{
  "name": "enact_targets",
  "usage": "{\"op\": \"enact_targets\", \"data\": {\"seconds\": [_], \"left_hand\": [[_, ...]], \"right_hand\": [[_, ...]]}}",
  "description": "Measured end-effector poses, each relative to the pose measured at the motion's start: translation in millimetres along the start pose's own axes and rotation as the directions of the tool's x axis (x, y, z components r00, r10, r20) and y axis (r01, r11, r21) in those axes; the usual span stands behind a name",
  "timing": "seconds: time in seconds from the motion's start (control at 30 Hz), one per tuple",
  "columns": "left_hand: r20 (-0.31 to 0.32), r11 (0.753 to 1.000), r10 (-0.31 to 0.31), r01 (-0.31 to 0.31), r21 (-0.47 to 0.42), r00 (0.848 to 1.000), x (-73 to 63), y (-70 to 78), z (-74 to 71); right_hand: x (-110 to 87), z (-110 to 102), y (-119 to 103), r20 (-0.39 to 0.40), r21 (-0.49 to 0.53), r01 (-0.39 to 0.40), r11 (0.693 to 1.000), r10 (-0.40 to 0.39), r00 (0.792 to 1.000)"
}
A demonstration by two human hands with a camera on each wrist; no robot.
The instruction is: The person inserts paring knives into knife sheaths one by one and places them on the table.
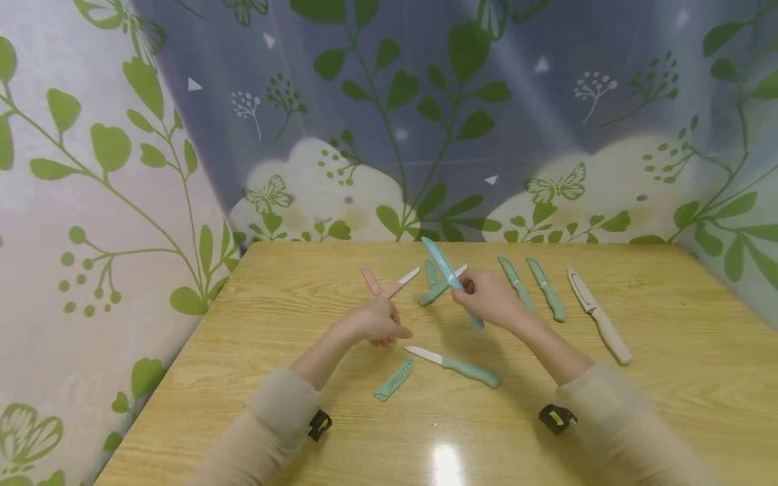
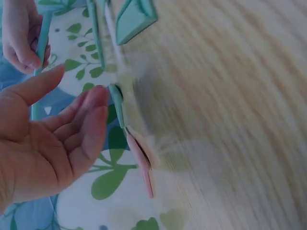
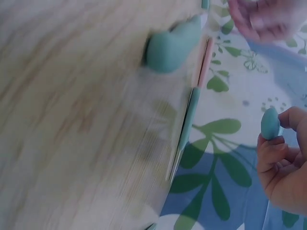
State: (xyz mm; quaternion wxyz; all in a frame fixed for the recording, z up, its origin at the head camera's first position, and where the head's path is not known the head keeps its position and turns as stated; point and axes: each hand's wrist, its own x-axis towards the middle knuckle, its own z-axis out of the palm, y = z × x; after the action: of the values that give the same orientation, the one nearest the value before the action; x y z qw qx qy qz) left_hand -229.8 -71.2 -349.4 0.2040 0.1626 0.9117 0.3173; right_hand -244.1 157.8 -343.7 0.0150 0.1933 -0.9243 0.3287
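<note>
My right hand (image 1: 489,297) pinches a light blue knife (image 1: 439,260) around the top of its handle, above the table. A blue sheath covers the blade, which points up and away. My left hand (image 1: 377,320) holds nothing; in the left wrist view its fingers are loosely bent and the thumb stands apart. Just in front of that hand lie a mint-handled knife (image 1: 471,370) with a bare white blade and a mint sheath (image 1: 394,380). Beyond the hands rest a pink-handled knife (image 1: 392,290), a pink sheath (image 1: 369,280), another mint-handled knife (image 1: 433,294) and its neighbouring mint sheath (image 1: 431,273).
Right of the right hand, two mint knives (image 1: 515,277) (image 1: 548,293) lie side by side on the wooden table (image 1: 243,418). Farther right is a larger beige knife (image 1: 610,334). A leaf-patterned curtain (image 1: 365,121) hangs behind the table's back edge.
</note>
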Motion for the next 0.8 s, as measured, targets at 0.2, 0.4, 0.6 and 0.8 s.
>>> {"op": "enact_targets", "data": {"seconds": [0.2,0.4,0.6,0.8], "left_hand": [[0.122,0.975,-0.035,0.007,0.223,0.992,-10.5,5.3,11.1],[0.141,0.951,-0.063,0.017,0.308,0.988,-17.0,10.9,23.0],[0.139,0.944,-0.083,0.033,0.329,0.987,-18.2,13.5,27.0],[0.131,0.943,-0.102,0.054,0.329,0.986,-15.8,13.1,30.0]], "right_hand": [[2.0,-9,14,-0.03,-0.04,-0.043,0.998,0.042,0.999],[5.4,-18,30,-0.012,-0.068,-0.111,0.991,0.11,0.994],[9.7,-24,47,0.013,-0.093,-0.169,0.981,0.171,0.985],[15.4,-25,59,0.059,-0.141,-0.185,0.973,0.195,0.979]]}}
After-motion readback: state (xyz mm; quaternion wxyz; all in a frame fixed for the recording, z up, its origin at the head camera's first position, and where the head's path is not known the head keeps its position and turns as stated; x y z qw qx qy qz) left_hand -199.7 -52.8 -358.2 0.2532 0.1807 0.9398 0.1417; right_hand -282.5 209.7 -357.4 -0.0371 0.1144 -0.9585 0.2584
